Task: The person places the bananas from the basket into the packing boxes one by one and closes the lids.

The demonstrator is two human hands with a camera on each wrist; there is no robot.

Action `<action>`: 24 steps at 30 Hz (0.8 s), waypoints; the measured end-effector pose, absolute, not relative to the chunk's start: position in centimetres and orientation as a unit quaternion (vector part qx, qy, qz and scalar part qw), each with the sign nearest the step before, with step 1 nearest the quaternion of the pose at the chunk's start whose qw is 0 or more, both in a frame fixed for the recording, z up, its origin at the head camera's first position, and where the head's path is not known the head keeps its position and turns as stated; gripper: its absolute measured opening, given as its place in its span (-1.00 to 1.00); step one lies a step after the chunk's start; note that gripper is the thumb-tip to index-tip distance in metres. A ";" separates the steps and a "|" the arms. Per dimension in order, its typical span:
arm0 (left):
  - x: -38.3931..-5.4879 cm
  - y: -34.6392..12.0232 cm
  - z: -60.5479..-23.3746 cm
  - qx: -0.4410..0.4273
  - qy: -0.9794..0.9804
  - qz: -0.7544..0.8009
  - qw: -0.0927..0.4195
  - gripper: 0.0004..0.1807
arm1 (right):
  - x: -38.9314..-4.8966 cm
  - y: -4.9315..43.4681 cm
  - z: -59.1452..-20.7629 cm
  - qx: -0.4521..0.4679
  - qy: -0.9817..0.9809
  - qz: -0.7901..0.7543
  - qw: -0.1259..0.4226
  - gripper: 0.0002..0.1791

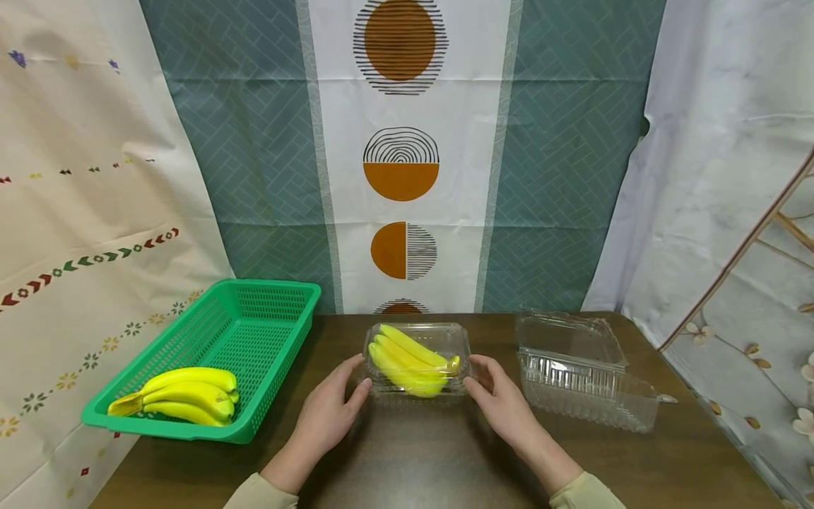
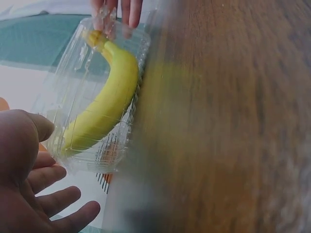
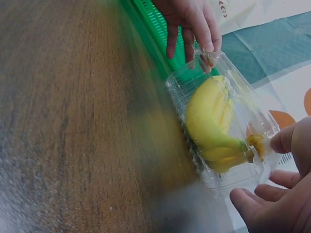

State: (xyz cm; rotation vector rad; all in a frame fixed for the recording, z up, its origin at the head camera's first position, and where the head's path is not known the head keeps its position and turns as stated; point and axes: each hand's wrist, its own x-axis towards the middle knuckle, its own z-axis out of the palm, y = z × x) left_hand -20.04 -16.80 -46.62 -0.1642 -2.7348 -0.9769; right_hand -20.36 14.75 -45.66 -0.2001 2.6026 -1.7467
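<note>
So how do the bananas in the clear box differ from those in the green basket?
The boxed bananas lie under a clear lid; the basket bananas lie uncovered. In the head view, the boxed bananas' stem points right, the basket bananas' left. Both are yellow.

The brown table (image 1: 420,466) bears a green basket (image 1: 254,343) and open clear packaging (image 1: 572,378)

The left hand (image 2: 22,172) is pinching the left end of a clear rectangular plastic box (image 2: 73,92); the right hand (image 2: 112,18) is touching its right end. Inside, a curved yellow banana (image 2: 114,90) is lying, stem rightward. Brown wood-grained tabletop (image 2: 243,97) is spreading nearer.
</note>
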 end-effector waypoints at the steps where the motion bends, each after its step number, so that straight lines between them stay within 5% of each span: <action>1: -20.0 -16.8 -46.6 -0.054 -0.933 -0.338 0.116 -0.38 | -20.3 14.7 -45.7 -0.063 0.828 -0.557 -0.001 -0.39; 24: -19.9 -17.0 -46.3 0.002 -0.916 -0.390 0.092 -0.63 | -20.2 14.8 -45.7 -0.034 0.843 -0.537 0.011 -0.41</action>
